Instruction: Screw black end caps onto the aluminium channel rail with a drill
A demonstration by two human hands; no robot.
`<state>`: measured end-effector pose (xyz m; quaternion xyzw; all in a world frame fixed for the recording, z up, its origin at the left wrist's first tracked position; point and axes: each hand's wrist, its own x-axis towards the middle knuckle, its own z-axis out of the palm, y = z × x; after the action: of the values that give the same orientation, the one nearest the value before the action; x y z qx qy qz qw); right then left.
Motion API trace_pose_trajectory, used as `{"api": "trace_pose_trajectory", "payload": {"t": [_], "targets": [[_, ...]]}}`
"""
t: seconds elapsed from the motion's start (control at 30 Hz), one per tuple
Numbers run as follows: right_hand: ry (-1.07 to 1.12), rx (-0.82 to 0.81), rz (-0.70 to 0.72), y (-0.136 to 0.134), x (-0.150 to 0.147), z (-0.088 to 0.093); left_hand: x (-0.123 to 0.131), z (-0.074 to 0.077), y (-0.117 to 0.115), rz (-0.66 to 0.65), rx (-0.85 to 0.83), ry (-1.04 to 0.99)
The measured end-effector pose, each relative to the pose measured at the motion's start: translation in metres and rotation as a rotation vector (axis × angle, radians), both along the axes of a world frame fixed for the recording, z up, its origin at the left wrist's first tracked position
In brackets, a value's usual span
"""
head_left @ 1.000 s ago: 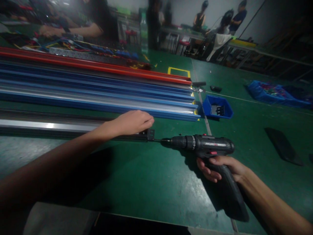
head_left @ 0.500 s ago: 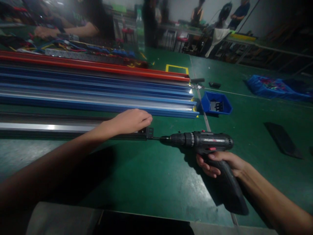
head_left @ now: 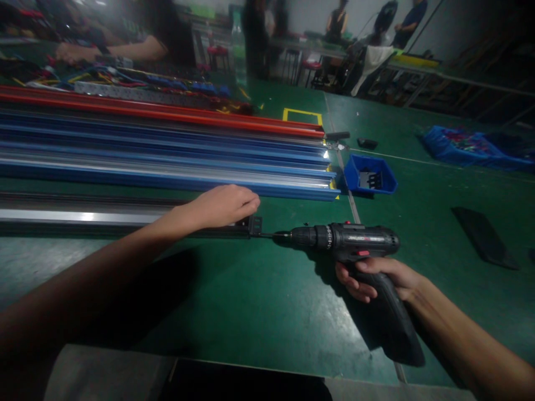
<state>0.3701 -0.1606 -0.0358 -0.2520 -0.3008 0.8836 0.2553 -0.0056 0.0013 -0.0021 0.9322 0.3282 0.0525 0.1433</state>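
Head view: what's there, biggest first?

"A green table (head_left: 267, 312). Blue bars (head_left: 167, 167) lie across its left side. Nearer its front edge lies a long dark bar (head_left: 83, 215)."

"And the drill (head_left: 363, 239)?"

"Right of the dark bar, near the front edge. The right hand (head_left: 390, 268) is wrapped around its handle. The left hand (head_left: 229, 203) lies over the dark bar's right end. I can't tell if it's gripping."

"What's just changed?"

"Almost nothing. At the black end piece (head_left: 256, 225), the drill's thin bit (head_left: 266, 236) is still in place. I think that means the dark bar and drill are being kept steady and in line."
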Motion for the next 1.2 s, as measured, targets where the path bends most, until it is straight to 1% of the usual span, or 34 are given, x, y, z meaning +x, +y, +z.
{"api": "trace_pose_trajectory", "payload": {"t": [0.3, 0.77, 1.03, 1.2], "targets": [[0.021, -0.014, -0.003, 0.0002, 0.0007, -0.0013, 0.0003, -0.0009, 0.0007, -0.017, 0.009, -0.005], [0.019, -0.010, -0.009, 0.0007, 0.0010, -0.0014, 0.0014, 0.0015, -0.0002, 0.014, -0.031, 0.019], [-0.005, -0.015, -0.004, -0.0008, -0.0009, 0.0006, -0.0004, -0.0009, 0.0003, -0.016, -0.006, -0.011], [-0.065, -0.017, -0.019, -0.0015, -0.0025, 0.0042, -0.0004, -0.0011, 0.0003, -0.005, -0.023, -0.008]]}}
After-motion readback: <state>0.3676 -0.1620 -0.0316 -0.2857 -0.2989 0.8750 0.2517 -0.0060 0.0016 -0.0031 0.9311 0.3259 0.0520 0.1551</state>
